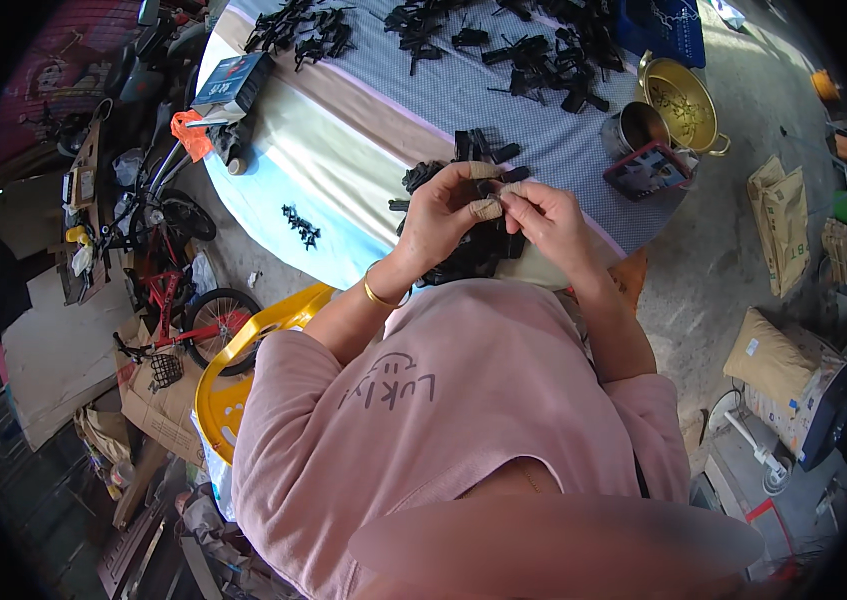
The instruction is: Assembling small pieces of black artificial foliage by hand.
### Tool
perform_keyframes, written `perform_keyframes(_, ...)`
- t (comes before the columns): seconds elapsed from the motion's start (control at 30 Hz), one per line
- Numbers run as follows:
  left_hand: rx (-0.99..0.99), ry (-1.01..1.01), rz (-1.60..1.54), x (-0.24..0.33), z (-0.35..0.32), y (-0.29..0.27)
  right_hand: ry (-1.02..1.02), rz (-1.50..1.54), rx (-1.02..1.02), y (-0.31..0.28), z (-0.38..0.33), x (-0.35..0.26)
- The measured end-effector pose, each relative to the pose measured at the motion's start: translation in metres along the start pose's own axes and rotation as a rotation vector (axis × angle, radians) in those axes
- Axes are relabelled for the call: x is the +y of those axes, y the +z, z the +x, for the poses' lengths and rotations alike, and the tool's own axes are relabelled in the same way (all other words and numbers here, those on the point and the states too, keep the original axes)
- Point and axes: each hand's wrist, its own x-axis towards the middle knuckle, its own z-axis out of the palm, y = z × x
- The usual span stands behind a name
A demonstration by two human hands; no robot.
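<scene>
Above the near edge of the cloth-covered table, my left hand and my right hand meet. A small black part is pinched between their fingertips; its exact kind is too small to make out. Beige coverings wrap the thumb and a fingertip of my left hand, and a right fingertip appears covered too. Below and behind my hands lies a pile of black plastic pieces, partly hidden by them. Several longer black pieces lie just beyond my fingers.
Heaps of black parts cover the table's far side. A little black cluster lies to the left, below a box. On the right stand a gold-coloured pot, a steel cup and a blue basket. A yellow chair is left of me.
</scene>
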Motion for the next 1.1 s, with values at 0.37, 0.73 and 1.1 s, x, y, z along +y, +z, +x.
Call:
perform_keyframes(0.37, 0.104, 0.108, 0.362, -0.008, 0.004, -0.001, -0.027, -0.006, 0.065, 0.01, 0.009, 0.034)
perform_keyframes(0.73, -0.135, 0.191, 1.156, -0.065, 0.127, -0.034, -0.02, -0.293, 0.291, -0.019, 0.002, 0.073)
perform_keyframes(1.1, 0.01, 0.319, 1.581, -0.119, 0.176, -0.031, -0.034, -0.24, 0.347, -0.029, -0.002, 0.067)
